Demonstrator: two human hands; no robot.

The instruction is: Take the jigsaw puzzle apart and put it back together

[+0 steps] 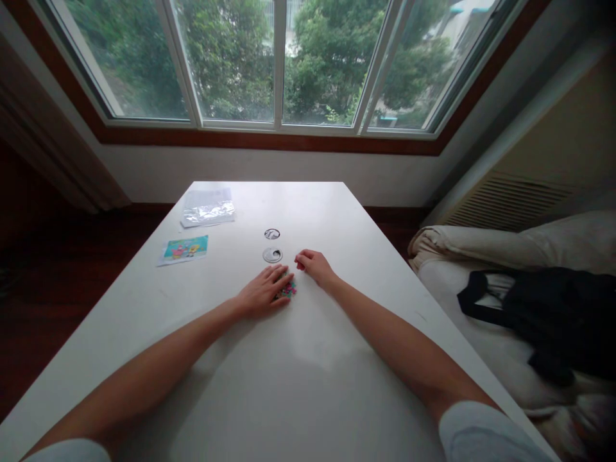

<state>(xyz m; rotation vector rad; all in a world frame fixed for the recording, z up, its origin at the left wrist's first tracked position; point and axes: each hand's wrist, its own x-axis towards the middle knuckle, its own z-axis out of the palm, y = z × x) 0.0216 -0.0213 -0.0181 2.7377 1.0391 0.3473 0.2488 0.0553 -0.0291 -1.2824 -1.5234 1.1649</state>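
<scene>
Some colourful bits (pixel 290 290) were hidden under the left hand (pixel 262 294), spread open on the table (pixel 289 398); the right hand (pixel 314 265) was curled closed beside them, contents unreadable.

On the tabletop (pixel 283 385), my left hand (pixel 262 292) covers the left part of the pile of pieces (pixel 290 289). My right hand (pixel 314 264) is right of the pile, slightly beyond it. Behind the pile lies the near disc (pixel 270 256), then the far disc (pixel 272 234). Left of and beyond it lies the card (pixel 187 248), with the packet (pixel 209 208) farther back.
</scene>
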